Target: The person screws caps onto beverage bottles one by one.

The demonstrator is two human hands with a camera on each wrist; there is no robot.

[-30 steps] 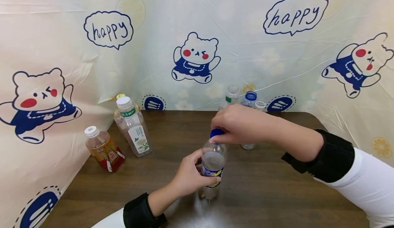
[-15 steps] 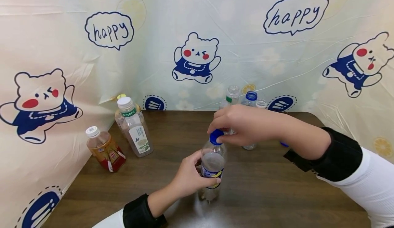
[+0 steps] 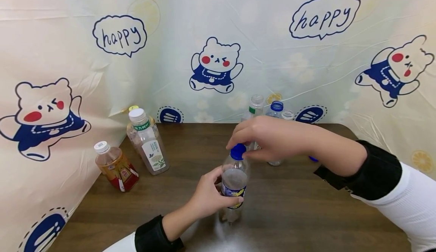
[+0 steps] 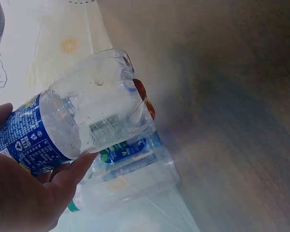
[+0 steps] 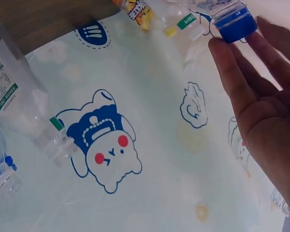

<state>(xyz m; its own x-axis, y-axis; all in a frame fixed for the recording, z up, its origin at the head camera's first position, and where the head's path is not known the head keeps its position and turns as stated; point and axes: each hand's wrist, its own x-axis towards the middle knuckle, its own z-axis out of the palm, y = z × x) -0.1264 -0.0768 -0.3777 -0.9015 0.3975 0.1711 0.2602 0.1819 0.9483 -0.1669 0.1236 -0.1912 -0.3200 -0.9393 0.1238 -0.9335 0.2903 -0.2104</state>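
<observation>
A clear plastic bottle [image 3: 234, 180] with a blue and yellow label stands upright on the brown table. My left hand [image 3: 209, 195] grips its body around the label, thumb across the front. In the left wrist view the ridged bottom of the bottle [image 4: 101, 101] points away from that hand. On the bottle's neck sits a blue cap [image 3: 237, 151], with my right hand [image 3: 269, 138] reaching over from the right. Thumb and fingers pinch the cap's sides at their tips. The right wrist view has the right hand [image 5: 270, 96] with its fingertips right at the cap's edge.
Standing at left are a white-capped bottle of reddish drink [image 3: 117, 167], a clear bottle with a green neck band [image 3: 150, 142] and a yellow-capped one [image 3: 133, 108] behind. Uncapped bottles [image 3: 276, 106] stand behind my right hand. A blue object [image 3: 313, 159] lies beyond the right forearm.
My right fingers have opened out around the cap and shifted, showing more of its blue front. The right wrist has moved slightly right, uncovering the blue object. The left hand keeps its grip.
</observation>
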